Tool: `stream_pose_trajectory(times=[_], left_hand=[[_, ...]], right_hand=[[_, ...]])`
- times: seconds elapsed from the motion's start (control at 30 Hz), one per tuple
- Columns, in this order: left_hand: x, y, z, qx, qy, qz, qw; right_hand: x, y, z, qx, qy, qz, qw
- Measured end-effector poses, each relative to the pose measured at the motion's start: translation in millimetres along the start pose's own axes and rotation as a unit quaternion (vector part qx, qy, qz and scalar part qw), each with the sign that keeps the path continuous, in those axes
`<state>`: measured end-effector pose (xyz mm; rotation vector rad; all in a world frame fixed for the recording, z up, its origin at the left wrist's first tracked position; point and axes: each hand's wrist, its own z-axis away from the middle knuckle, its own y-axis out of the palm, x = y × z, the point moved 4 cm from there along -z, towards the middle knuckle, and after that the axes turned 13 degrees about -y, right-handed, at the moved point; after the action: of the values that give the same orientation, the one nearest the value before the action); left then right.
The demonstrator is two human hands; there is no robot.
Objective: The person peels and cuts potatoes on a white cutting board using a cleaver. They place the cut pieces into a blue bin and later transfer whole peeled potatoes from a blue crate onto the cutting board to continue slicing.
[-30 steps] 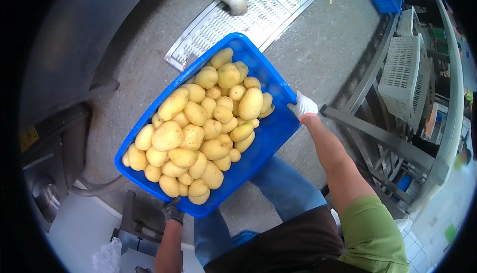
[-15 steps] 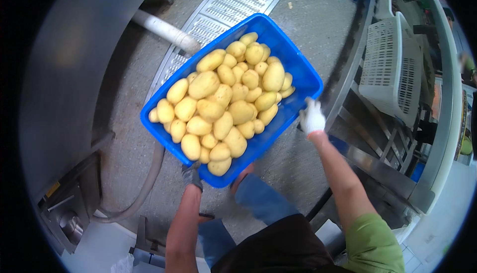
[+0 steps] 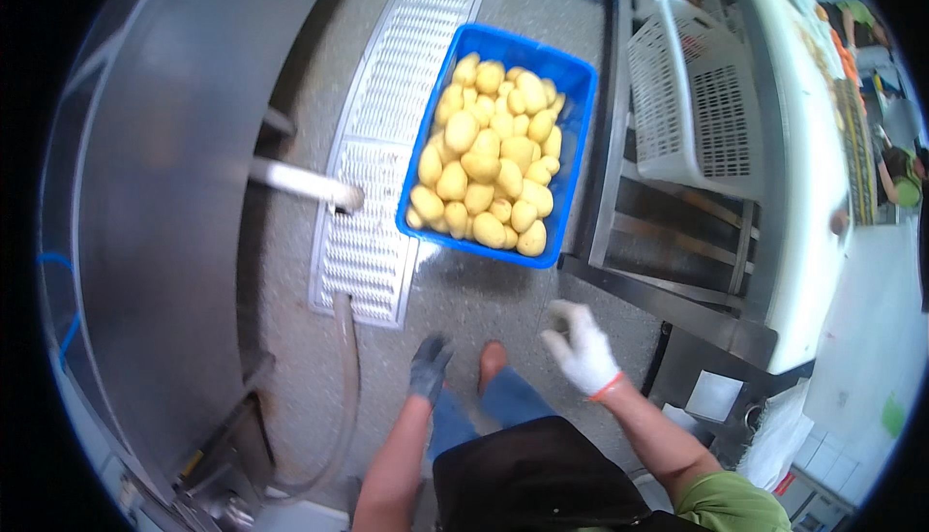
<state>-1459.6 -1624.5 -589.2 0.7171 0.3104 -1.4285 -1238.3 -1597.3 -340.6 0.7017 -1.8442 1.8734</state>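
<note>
The blue plastic tub (image 3: 523, 50) of potatoes (image 3: 489, 150) appears set down, right hand (image 3: 581, 350) thumb and fingers parted, left hand (image 3: 429, 369) finger spread indeterminable; further shifting requires gripping the rim (image 3: 577, 164).

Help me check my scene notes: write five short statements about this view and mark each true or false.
1. The near blue crate holds potatoes. True.
2. The right hand grips the crate's rim. False: the right hand is apart from the crate.
3. The left hand wears a dark grey glove. True.
4. A large white basket stands left of the potatoes. False: the large white basket is to their right.
5. A pale pipe ends over the floor grating. True.
</note>
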Motion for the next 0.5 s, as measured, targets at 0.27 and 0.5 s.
stream_pose_trajectory(times=[0.27,0.5], left_hand=[[7.9,-326.8,22.2,-0.149,0.041,-0.183,0.971],[-341.9,-325.6,182.7,-0.382,0.427,-0.504,0.647]], right_hand=[[170.7,-187.7,-18.7,-0.237,-0.025,0.499,0.833],[127.9,-228.0,30.4,-0.222,0.047,0.48,0.848]])
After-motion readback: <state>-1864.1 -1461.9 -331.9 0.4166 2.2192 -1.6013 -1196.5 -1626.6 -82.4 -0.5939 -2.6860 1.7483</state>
